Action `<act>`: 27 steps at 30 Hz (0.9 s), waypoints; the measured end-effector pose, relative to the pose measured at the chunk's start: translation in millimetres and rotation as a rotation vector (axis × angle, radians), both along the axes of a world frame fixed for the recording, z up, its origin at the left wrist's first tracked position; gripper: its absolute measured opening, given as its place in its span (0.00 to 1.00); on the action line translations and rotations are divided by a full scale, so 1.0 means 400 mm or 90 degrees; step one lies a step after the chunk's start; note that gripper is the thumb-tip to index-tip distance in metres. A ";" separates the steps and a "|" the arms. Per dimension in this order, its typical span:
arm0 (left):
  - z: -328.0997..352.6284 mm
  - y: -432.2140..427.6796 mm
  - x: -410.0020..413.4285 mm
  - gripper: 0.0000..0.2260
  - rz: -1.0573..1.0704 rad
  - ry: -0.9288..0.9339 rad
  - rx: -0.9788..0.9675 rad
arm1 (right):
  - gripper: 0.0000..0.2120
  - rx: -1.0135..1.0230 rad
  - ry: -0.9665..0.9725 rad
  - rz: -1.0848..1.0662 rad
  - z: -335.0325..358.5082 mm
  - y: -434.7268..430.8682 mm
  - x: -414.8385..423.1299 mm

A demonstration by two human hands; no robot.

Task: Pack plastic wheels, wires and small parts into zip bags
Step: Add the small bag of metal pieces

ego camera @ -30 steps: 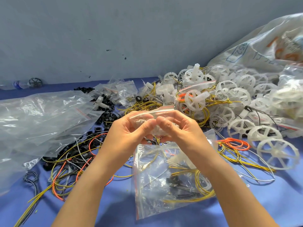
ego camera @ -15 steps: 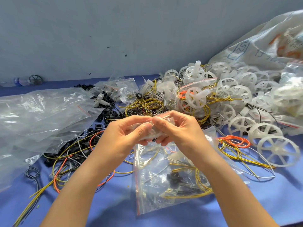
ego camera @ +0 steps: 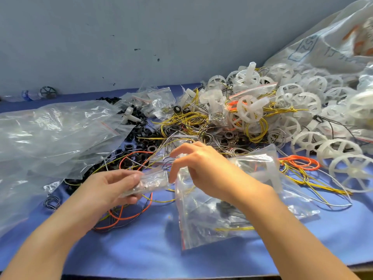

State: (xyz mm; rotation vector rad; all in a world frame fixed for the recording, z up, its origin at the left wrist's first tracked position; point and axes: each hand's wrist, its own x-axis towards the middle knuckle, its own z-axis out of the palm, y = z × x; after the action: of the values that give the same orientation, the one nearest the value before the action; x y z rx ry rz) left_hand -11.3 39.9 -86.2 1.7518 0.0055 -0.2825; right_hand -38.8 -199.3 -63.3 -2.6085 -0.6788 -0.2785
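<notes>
**A:** That little zip bag [ego camera: 153, 181] looks like thin, slick film that weighs next to nothing. I'd pinch it at the stiffer zip strip, not the floppy middle.

**B:** Yep. A second ago both hands pinched it up high. Now only the left hand [ego camera: 110, 187] grips it, lower over the bench [ego camera: 141, 249]. The right hand [ego camera: 203, 168] has let go, fingers loose above the bigger bag [ego camera: 201, 219].

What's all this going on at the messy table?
A person is bagging parts. The left hand grips a small filled zip bag. The right hand hovers beside it, fingers loosely curled, above a larger bag of wires lying on the blue table. White wheels and loose wires are piled behind.
</notes>
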 end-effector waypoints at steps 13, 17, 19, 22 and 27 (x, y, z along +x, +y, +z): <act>0.007 -0.019 -0.036 0.11 -0.158 0.038 -0.049 | 0.13 0.130 0.031 -0.003 -0.012 0.002 -0.003; 0.005 -0.054 -0.047 0.12 -0.245 0.052 -0.108 | 0.13 0.160 0.043 -0.005 -0.005 -0.002 -0.007; 0.002 -0.082 -0.055 0.10 -0.296 0.067 -0.139 | 0.13 0.171 0.043 -0.007 -0.003 -0.002 -0.008; -0.010 -0.123 -0.061 0.13 -0.401 0.087 -0.165 | 0.14 0.179 0.037 -0.007 -0.001 0.004 -0.008; -0.028 -0.189 -0.067 0.11 -0.466 0.088 -0.158 | 0.13 0.174 0.029 -0.029 -0.012 0.029 -0.011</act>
State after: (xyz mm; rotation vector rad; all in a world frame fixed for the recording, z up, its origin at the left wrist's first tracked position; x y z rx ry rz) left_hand -37.9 -35.7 -97.5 1.4269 -0.5560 -0.8943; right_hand -43.0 -187.8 -68.2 -2.3643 -0.5260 -0.3027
